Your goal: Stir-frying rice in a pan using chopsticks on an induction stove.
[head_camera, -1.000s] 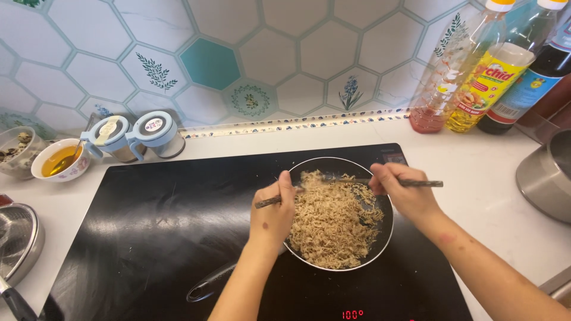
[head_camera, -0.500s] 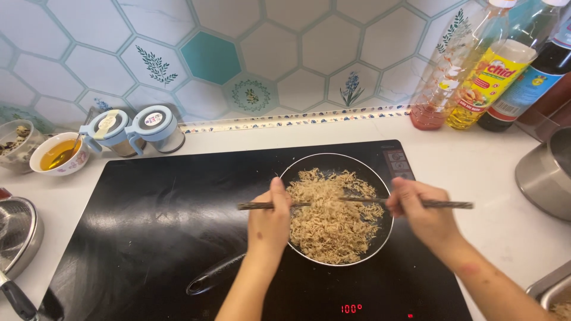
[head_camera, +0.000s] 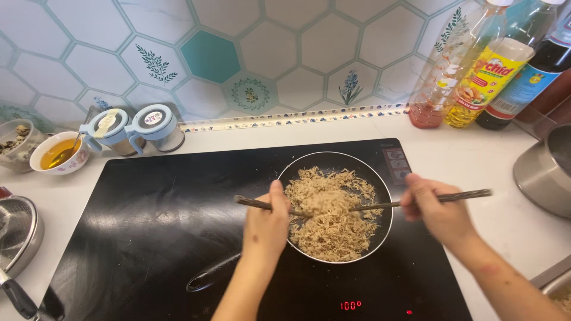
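Since a second earlier the two hands had drawn apart to opposite sides of the pan (head_camera: 380,178); the left hand (head_camera: 266,224) sat at its near-left edge and the right hand (head_camera: 437,209) just outside its right rim; this suggested the stirring was still under way, the shreds being pulled and loosened rather than lifted out. The left fingers were closed around one chopstick (head_camera: 256,204), its tip reaching rightward from the fingers into the food; the right fingers were closed around the other chopstick (head_camera: 458,196), its tip running leftward from the fingers; the two tips met in the shredded meat (head_camera: 333,220), which lay between both hands, heaped in the pan on the black cooktop (head_camera: 148,226). Counted: one pan, two chopsticks, one heap of shreds; beyond the left fingers, two lidded jars (head_camera: 134,128) and one small bowl of amber liquid (head_camera: 59,156); beyond the right fingers, three bottles (head_camera: 476,77) against the tiled wall, and one steel pot (head_camera: 544,172).
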